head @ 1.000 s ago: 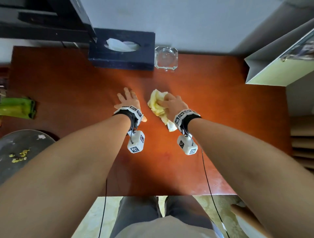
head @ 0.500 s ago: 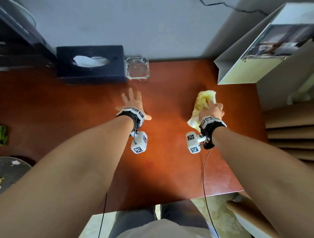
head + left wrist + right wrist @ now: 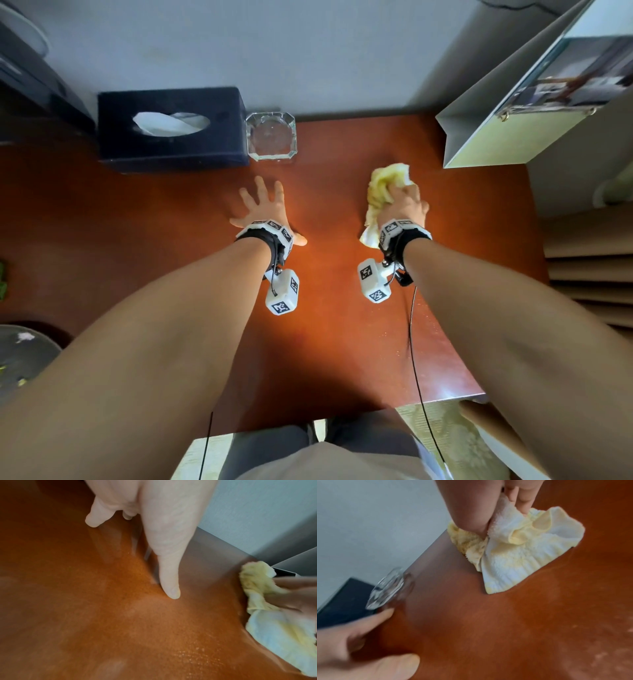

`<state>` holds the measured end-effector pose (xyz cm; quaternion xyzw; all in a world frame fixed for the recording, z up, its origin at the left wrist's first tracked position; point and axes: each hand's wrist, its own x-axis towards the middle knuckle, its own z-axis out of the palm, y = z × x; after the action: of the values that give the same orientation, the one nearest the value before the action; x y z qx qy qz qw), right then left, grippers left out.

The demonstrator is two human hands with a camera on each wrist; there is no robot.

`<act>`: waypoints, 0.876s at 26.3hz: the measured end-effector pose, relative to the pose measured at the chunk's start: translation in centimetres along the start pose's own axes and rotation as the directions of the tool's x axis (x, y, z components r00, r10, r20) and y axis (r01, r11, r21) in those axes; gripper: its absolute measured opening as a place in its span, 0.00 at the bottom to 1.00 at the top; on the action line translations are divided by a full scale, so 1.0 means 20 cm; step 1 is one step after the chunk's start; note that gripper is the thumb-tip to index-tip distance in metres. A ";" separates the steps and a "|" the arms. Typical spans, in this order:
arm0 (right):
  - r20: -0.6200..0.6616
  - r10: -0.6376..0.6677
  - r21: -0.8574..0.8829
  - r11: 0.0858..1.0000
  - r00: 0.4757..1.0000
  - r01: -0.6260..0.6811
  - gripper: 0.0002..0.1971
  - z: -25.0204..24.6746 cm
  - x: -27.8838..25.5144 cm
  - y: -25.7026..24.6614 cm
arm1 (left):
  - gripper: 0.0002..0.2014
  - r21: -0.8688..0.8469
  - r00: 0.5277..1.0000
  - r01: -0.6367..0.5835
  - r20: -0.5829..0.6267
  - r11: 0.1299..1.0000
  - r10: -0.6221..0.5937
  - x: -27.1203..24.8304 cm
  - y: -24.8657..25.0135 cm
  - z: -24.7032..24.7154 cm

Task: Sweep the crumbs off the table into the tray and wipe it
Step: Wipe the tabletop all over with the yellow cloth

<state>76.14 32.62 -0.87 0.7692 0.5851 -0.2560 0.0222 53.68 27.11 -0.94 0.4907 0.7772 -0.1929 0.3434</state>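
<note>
My right hand (image 3: 404,202) grips a crumpled yellow-and-white cloth (image 3: 383,192) and holds it down on the red-brown table (image 3: 342,342), right of centre toward the back edge. In the right wrist view the cloth (image 3: 518,550) bunches between thumb and fingers and fans out flat on the wood. My left hand (image 3: 263,209) lies flat on the table at the centre, fingers spread and straight; the left wrist view shows its fingertips (image 3: 171,593) touching the surface. The grey tray (image 3: 24,356) with crumbs sits off the table's left front corner.
A dark blue tissue box (image 3: 171,130) and a glass ashtray (image 3: 270,135) stand at the back edge, close in front of the left hand. A white paper bag (image 3: 496,137) stands at the back right corner. A wall runs behind the table.
My right hand slid the cloth from beside the left hand out to the right side, then a little back toward the far edge. The left hand stayed flat in place.
</note>
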 end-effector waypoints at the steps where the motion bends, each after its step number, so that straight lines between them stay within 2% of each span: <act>1: 0.020 -0.048 -0.011 0.999 0.999 0.048 0.32 0.03 -0.01 -0.05 | 0.70 -0.002 1.000 -0.003 0.002 1.000 0.003 0.00 0.00 0.00; 3: 0.060 -0.191 -0.066 0.979 0.980 0.195 0.33 0.09 -0.02 -0.15 | 0.69 0.000 1.000 -0.006 0.003 1.000 0.006 0.00 0.00 0.00; 4: 0.109 -0.280 -0.093 0.952 0.954 0.291 0.33 0.12 -0.03 -0.21 | 0.69 -0.002 1.000 -0.001 0.005 1.000 0.001 0.00 0.00 0.00; 6: 0.202 -0.450 -0.135 0.867 0.870 0.480 0.31 0.17 -0.07 -0.33 | 0.68 -0.006 1.000 0.001 0.004 1.000 -0.001 0.00 0.00 -0.01; 9: 0.243 -0.580 -0.153 0.769 0.778 0.621 0.26 0.21 -0.09 -0.39 | 0.69 -0.021 1.000 0.010 0.008 1.000 -0.010 0.00 0.02 -0.01; 11: 0.234 -0.602 -0.182 0.744 0.763 0.643 0.28 0.20 -0.05 -0.36 | 0.69 -0.020 1.000 0.022 0.014 1.000 -0.022 0.00 0.03 -0.01; 12: 0.218 -0.591 -0.185 0.757 0.777 0.627 0.31 0.18 -0.03 -0.34 | 0.69 -0.021 1.000 0.027 0.016 0.999 -0.026 0.00 0.03 -0.01; 13: 0.186 -0.551 -0.163 0.799 0.813 0.579 0.33 0.16 0.01 -0.33 | 0.69 -0.021 0.999 0.029 0.016 0.999 -0.029 0.00 0.03 -0.01; 15: 0.095 -0.430 -0.099 0.893 0.898 0.439 0.33 0.09 0.09 -0.30 | 0.69 -0.014 0.999 0.028 0.014 1.000 -0.028 -0.01 0.03 -0.02; 18: -0.013 -0.218 -0.107 0.971 0.976 0.216 0.34 -0.04 0.23 -0.18 | 0.69 -0.013 1.000 0.024 0.018 1.000 -0.024 -0.01 0.03 -0.02; 21: -0.063 0.010 -0.134 0.991 0.998 -0.018 0.32 -0.13 0.32 -0.01 | 0.69 -0.023 1.000 0.016 0.013 1.000 -0.015 -0.01 0.02 -0.02; 23: -0.075 0.088 -0.178 0.979 0.993 -0.101 0.30 -0.14 0.32 0.04 | 0.68 -0.026 1.000 0.010 0.007 1.000 -0.010 -0.01 0.02 -0.01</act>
<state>79.15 39.04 -1.39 0.7991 0.5691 -0.1745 0.0845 53.92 27.33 -0.69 0.4816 0.7809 -0.1862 0.3517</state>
